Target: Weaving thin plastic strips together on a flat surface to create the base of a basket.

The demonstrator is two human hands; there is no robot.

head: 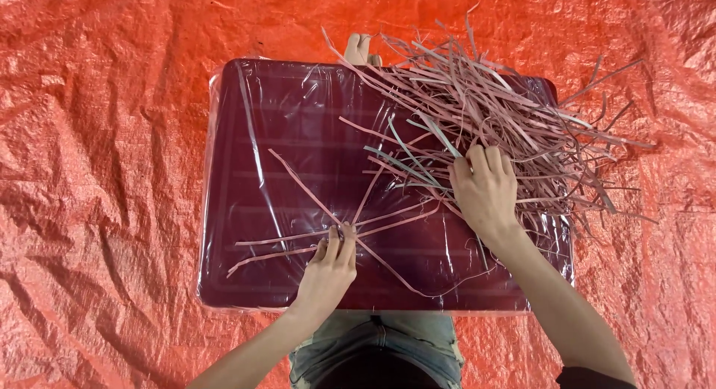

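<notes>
A dark maroon rectangular tray [253, 173] wrapped in clear plastic film lies across my lap. On its right half sits a loose heap of thin pinkish strips [507, 120], a few of them grey-green. My left hand [328, 270] pinches the crossing point of three long strips [313, 236] laid out on the tray's near left part. My right hand [485, 187] rests palm down on the near edge of the heap, fingers curled into the strips.
A crinkled orange-red tarpaulin [97, 135] covers the ground all around. My toes [360, 49] show beyond the tray's far edge. My denim-clad legs [377, 344] are under the tray's near edge. Strips overhang the tray's right side.
</notes>
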